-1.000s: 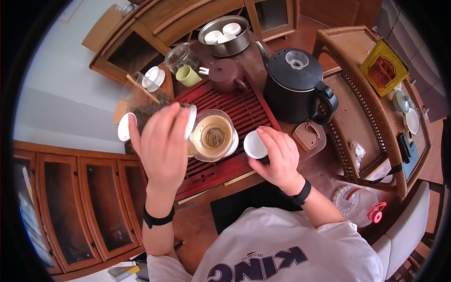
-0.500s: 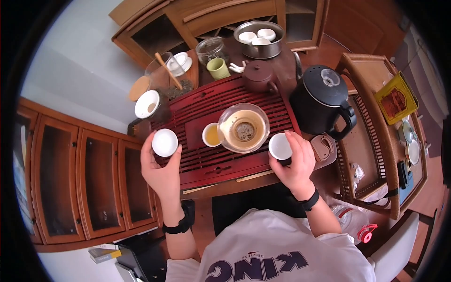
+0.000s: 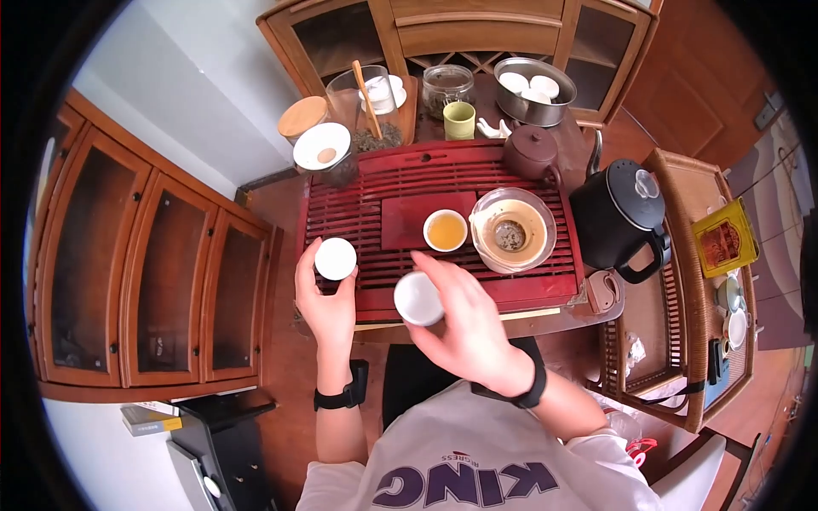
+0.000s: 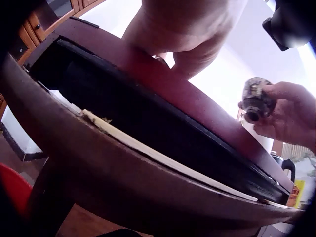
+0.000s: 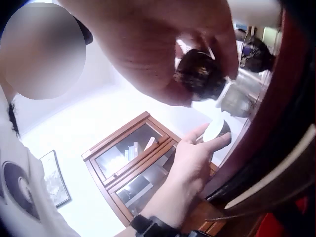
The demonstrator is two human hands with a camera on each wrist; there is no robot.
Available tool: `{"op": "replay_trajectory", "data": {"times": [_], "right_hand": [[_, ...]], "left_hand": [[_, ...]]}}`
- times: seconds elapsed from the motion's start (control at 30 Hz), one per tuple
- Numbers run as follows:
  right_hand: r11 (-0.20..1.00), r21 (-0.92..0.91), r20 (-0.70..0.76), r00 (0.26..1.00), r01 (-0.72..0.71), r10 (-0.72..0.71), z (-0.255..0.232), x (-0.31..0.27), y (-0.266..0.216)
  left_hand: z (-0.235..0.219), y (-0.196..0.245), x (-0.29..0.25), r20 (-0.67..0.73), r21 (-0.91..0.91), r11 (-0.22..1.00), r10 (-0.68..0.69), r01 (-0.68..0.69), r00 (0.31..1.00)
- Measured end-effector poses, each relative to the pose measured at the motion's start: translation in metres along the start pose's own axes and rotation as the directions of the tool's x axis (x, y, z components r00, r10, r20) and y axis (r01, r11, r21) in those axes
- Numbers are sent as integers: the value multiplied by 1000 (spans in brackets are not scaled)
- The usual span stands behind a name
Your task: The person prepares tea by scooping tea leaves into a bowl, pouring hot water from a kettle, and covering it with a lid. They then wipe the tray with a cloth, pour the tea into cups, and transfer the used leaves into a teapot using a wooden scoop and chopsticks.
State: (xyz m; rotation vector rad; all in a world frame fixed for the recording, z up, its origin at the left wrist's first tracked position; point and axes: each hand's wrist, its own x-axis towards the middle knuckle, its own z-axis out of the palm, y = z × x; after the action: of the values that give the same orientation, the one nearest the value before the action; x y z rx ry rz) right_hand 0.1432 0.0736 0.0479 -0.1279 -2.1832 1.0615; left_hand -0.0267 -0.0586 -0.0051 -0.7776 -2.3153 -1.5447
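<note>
Left hand (image 3: 326, 311), wrist toward the body: I see thumb and fingers clamped around a small round white cup (image 3: 336, 258). Right hand (image 3: 470, 330), reaching inward: fingers grip a white-lined, dark-mottled cup (image 3: 417, 299) at the red slatted tray's (image 3: 537, 295) near edge. Bare slats lie between both hands' fingers.

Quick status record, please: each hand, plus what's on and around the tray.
Left hand: holds white-lined cup
Right hand: holds mottled cup, white inside
Tray: red, slatted
On tray: cup of amber liquid, left of strainer
Far right tray corner: brown teapot
Right of tray: black kettle
</note>
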Motion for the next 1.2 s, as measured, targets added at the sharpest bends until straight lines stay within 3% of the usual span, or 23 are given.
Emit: {"op": "replay_trajectory", "data": {"times": [0.1,0.2,0.27,0.37,0.5,0.6,0.67,0.77,0.93,1.0,1.03,1.1,1.13,1.2], "right_hand": [[991,32,21,992,-126,126,28,25,2],[994,-10,69,991,-113,114,44,40,6],[977,-185,154,979,-107,137,50,46,9],[980,-171,140,982,-106,130,58,53,23],[968,-243,134,986,-68,103,65,55,28],[968,-210,204,963,-136,179,56,58,25],[960,-261,116,990,106,-78,44,59,20],[919,-346,131,980,188,-151,16,67,7],[877,-476,115,993,72,-19,12,64,19],[684,-721,237,967,109,96,17,61,24],[685,-721,234,968,107,94,18,62,23],[484,-858,325,912,173,251,20,63,22],[477,-865,307,916,156,257,19,64,20],[328,-925,301,896,191,325,20,67,15]], "left_hand": [[0,-6,-1,-4,-108,993,-46,45,999],[-1,-11,0,8,-162,984,-78,79,997],[-2,-11,1,19,-164,982,-93,95,995],[-3,-8,0,72,-165,978,-114,124,991],[-2,-6,0,59,-104,993,-42,48,997],[-2,-4,-2,42,-65,998,-6,9,999],[-2,-4,-1,37,-28,999,19,-18,999],[-2,-3,-2,39,-80,997,-13,16,999],[-3,-5,-4,75,45,998,34,-37,997],[-1,-4,-4,47,33,998,48,-49,998],[0,-4,-4,19,21,998,58,-59,998],[-2,-5,-5,13,27,998,62,-62,998],[0,-4,-4,11,24,997,70,-70,997],[1,-5,-4,15,19,998,65,-65,998]]}}
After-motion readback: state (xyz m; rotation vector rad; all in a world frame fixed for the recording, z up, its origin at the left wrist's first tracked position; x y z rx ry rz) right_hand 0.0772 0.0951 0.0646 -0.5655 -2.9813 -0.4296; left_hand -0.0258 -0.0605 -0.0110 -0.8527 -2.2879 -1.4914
